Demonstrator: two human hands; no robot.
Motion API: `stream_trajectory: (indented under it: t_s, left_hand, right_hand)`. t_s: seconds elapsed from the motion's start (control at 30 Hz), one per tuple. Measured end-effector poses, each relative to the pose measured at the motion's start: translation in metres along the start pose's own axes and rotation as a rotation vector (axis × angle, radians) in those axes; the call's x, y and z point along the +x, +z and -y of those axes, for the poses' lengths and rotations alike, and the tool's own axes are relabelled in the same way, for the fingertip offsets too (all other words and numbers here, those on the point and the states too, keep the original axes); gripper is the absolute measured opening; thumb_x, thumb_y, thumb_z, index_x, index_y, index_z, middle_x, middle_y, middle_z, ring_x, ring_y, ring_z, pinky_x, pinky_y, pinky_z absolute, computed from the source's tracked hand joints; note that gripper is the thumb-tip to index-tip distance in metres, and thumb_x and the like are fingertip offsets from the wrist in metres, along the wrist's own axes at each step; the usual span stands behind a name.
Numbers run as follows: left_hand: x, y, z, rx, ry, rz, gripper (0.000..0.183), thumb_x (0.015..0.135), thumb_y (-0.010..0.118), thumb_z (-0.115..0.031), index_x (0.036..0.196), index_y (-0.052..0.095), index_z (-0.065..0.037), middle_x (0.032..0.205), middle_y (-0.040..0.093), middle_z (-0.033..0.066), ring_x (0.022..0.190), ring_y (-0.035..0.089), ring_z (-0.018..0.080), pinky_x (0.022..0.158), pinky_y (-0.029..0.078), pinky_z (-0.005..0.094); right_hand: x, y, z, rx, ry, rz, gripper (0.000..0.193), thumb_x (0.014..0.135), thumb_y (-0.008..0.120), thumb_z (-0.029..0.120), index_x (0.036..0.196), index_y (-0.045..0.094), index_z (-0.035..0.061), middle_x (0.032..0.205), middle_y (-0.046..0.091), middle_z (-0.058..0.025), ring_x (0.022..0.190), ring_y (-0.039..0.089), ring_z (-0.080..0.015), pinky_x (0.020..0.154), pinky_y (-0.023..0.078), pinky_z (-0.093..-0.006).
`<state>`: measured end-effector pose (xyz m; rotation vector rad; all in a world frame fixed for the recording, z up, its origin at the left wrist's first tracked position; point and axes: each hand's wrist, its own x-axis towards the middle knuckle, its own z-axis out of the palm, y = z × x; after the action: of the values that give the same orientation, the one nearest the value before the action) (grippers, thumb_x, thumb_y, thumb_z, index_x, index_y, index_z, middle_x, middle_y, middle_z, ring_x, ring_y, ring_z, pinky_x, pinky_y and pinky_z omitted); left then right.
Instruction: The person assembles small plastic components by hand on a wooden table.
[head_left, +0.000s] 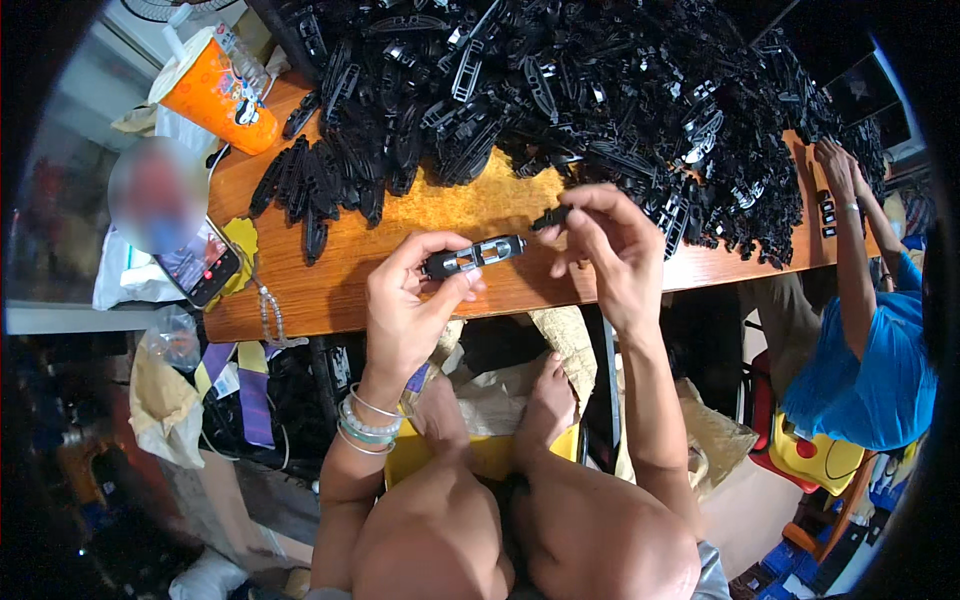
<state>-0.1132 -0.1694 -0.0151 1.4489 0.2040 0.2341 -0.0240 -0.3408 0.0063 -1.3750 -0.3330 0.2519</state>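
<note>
Nearest, the person's bent knees (pixel 430 530) frame the view, with both forearms passing over them, which seems to give the hands a steady working height at the table edge. Bracelets (pixel 368 430) ring the left wrist, below the grip and apart from the parts. The left hand (pixel 420 290) holds a black elongated part (pixel 470 260) with shiny metal inset, thumb below and fingers behind at its left end, its other end pointing right; gripping only that end probably keeps the middle and far end within reach. The right hand (pixel 612 250) pinches a small black piece (pixel 551 218) between thumb and forefinger, its lower fingers loosely curled; the narrow pinch suits so small a thing. The two pieces are near each other but apart, above the front of the wooden table (pixel 320 300). A beaded strand (pixel 270 315) hangs at the table's edge on the left, and a phone (pixel 203 265) lies slanted beyond it, its screen upward, perhaps for easy viewing. Farther back, a heap of black parts (pixel 600 110) spreads across the table, likely for easy reach, with an orange cup (pixel 220 100) standing off to its left. Far right, a co-worker in blue (pixel 860 360) reaches toward the heap's end.
</note>
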Motion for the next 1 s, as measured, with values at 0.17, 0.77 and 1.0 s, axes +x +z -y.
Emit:
stream_trajectory:
  t_s: [0.17, 0.77, 1.0]
  left_hand:
    - [-0.005, 0.012, -0.011, -0.052, 0.017, 0.084, 0.024, 0.082, 0.061, 0.009, 0.106, 0.057, 0.006, 0.090, 0.065, 0.0091, 0.079, 0.064, 0.0111, 0.074, 0.054, 0.0236]
    - [-0.009, 0.024, -0.003, -0.200, -0.016, 0.262, 0.041, 0.079, 0.066, 0.008, 0.117, 0.052, 0.000, 0.123, 0.052, 0.0154, 0.108, 0.056, 0.0165, 0.089, 0.049, 0.0285]
    - [-0.012, 0.021, -0.016, -0.053, -0.210, 0.243, 0.032, 0.079, 0.070, 0.002, 0.108, 0.056, 0.002, 0.098, 0.064, 0.0101, 0.080, 0.063, 0.0123, 0.070, 0.054, 0.0228]
  right_hand:
    - [-0.017, -0.011, -0.003, 0.141, -0.015, 0.057, 0.017, 0.089, 0.057, -0.002, 0.105, 0.060, -0.0072, 0.095, 0.063, -0.0115, 0.079, 0.065, -0.0139, 0.066, 0.055, -0.0228]
    - [-0.046, 0.010, 0.002, -0.220, -0.190, -0.046, 0.015, 0.079, 0.066, -0.004, 0.094, 0.068, -0.0015, 0.093, 0.065, -0.0098, 0.088, 0.060, -0.0176, 0.080, 0.047, -0.0285]
    - [-0.046, 0.009, 0.002, -0.495, -0.376, -0.036, 0.014, 0.076, 0.064, -0.008, 0.090, 0.065, -0.0031, 0.092, 0.062, -0.0123, 0.089, 0.059, -0.0226, 0.079, 0.046, -0.0302]
